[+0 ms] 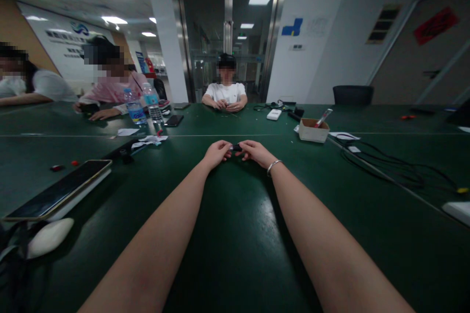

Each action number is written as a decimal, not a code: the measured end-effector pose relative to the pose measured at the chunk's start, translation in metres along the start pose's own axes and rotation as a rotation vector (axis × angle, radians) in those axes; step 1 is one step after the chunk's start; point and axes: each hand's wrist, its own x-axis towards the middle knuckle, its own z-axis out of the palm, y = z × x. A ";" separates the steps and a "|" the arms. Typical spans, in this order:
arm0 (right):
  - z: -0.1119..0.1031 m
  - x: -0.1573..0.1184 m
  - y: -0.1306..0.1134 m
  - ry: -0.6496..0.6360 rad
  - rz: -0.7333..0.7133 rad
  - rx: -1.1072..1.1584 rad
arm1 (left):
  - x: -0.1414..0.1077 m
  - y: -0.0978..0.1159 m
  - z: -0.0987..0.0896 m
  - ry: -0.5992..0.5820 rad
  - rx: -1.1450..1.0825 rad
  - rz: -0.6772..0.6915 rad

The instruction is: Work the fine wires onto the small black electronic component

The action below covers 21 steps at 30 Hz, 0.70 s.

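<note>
Both of my arms reach forward over the dark green table (235, 234). Between my hands is a small black object (237, 147) with a lighter, metallic-looking end on the left; it is too small to tell its kind. My left hand (216, 154) pinches the lighter end between thumb and fingers. At the black end, the fingertips of my right hand (257, 153) are closed on it. A silver bracelet (273, 167) circles my right wrist. The object is held roughly level, close above the tabletop, and my fingers hide part of it.
At left lie a phone (62, 188) on a white box and a white mouse-shaped thing (50, 238). Two water bottles (152, 102) stand farther back. A small open box (314, 131) and black cables (389, 161) are at right. A person (225, 93) sits opposite; two others sit at left.
</note>
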 end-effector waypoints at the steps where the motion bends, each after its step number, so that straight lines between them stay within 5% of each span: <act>1: 0.000 0.000 0.000 -0.003 -0.002 -0.001 | 0.000 0.000 0.000 0.002 0.006 0.022; 21: -0.003 0.001 0.002 -0.036 -0.016 0.006 | 0.001 -0.002 0.000 0.040 -0.066 -0.033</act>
